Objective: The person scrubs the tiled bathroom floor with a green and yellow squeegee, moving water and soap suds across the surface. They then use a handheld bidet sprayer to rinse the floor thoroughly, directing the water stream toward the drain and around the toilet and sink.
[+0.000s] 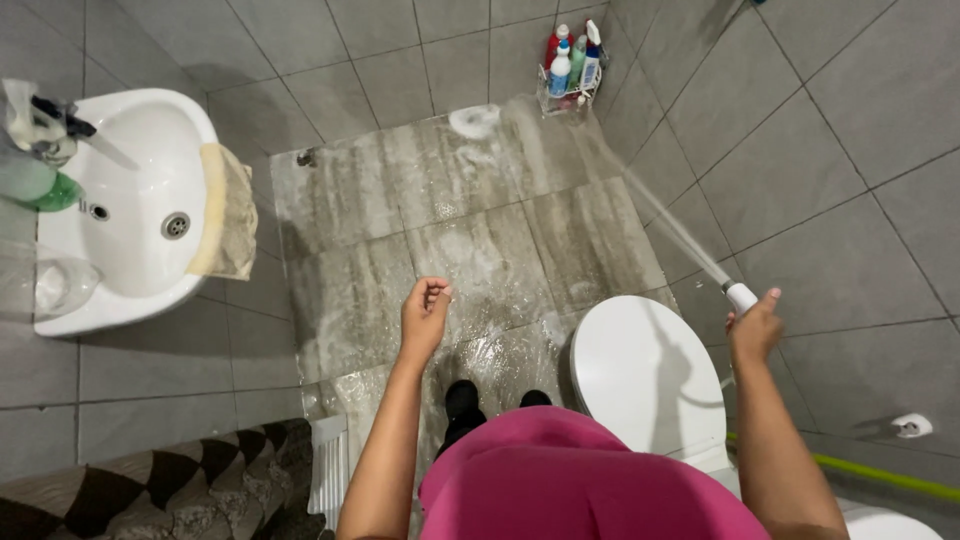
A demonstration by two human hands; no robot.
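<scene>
Head view, looking straight down: the fingers of the right hand (755, 328) are wrapped around a white spray nozzle (741, 296), thumb up beside it, and a thin jet of water (655, 210) runs from that nozzle across the room towards the far corner. The left hand (424, 315) holds nothing; its fingers are loosely curled in towards the palm, hanging in the air above the wet floor (470, 230). That floor is streaked grey tile, glistening, with a patch of white foam (474, 121) near the far wall. Just beside the foam, in the corner, a wire rack of cleaning bottles (571, 68) stands on the ground. Below the right hand is the closed white toilet lid (645, 375). Well to the left, a white washbasin (135, 200) hangs on the wall with a yellowish cloth (228, 212) draped over its edge. The person's black shoes (462, 398) stand on the wet tile, above a pink garment (560, 475).
</scene>
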